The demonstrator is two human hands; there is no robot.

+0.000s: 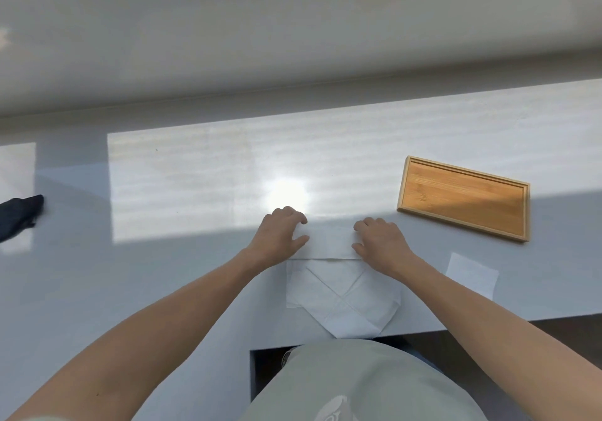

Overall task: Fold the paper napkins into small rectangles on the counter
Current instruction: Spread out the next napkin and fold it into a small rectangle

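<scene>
I take the wooden tray (464, 199) as my landmark on the counter (182, 173). Left of it and nearer the person, the left hand (277, 236) and right hand (379, 241) each lie on one end of a white napkin being folded (329, 241); the fingers are bent at the knuckles and the thumbs splayed, pressing or pinching its ends, and I cannot tell which. Below that napkin, a stack of unfolded napkins (338, 300) reaches the counter's near edge. Just below the tray sits a small folded napkin (472, 274). Far left of the tray lies a dark cloth (18, 213). I see no readable writing or labels.
</scene>
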